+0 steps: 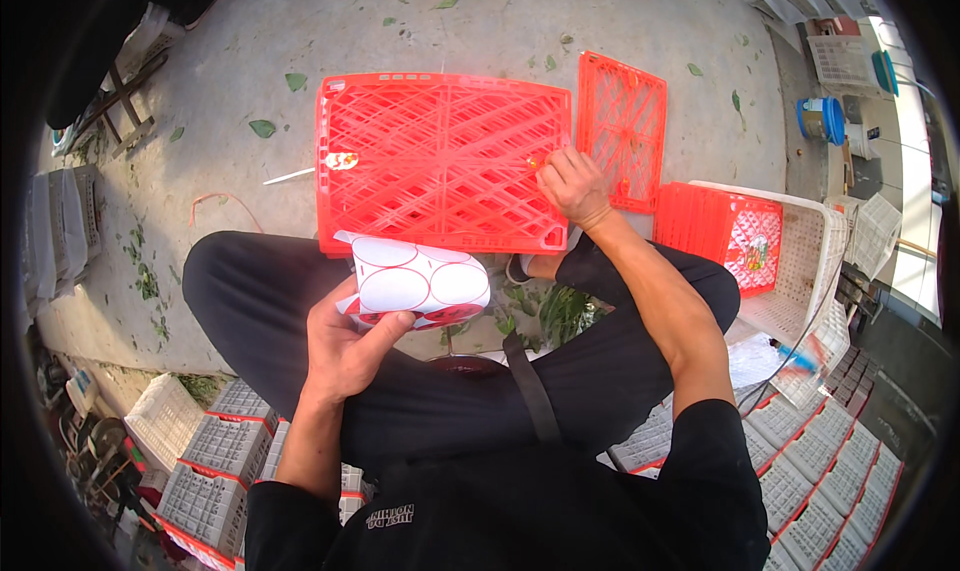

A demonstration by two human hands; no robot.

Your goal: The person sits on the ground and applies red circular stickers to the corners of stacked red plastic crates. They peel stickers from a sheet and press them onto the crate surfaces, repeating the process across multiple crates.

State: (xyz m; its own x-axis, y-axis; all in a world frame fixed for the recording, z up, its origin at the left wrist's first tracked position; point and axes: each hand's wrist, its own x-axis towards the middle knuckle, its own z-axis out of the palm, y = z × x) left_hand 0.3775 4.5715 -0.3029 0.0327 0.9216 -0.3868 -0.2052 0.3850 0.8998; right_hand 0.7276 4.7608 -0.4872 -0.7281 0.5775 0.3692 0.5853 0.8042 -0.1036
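Observation:
My left hand (351, 346) grips a curled sheet of round stickers (429, 274). Emptied white circles face up on it, and red printed stickers show along its lower edge. In front of my knees lies a red plastic lattice crate lid (442, 162), with more red lattice visible beneath it. One small round sticker (342, 161) is on its left rim. My right hand (574, 184) rests at the lid's right side, fingers curled against a second sticker (535, 161). Whether those fingers pinch anything is hidden.
Another red lattice lid (622, 132) with several stickers lies to the right. Beside my right knee, a white plastic crate (806, 263) holds red lids (694, 222). Stacked grey crates (217, 458) stand behind me on both sides. Leaves (262, 128) litter the concrete floor (495, 30).

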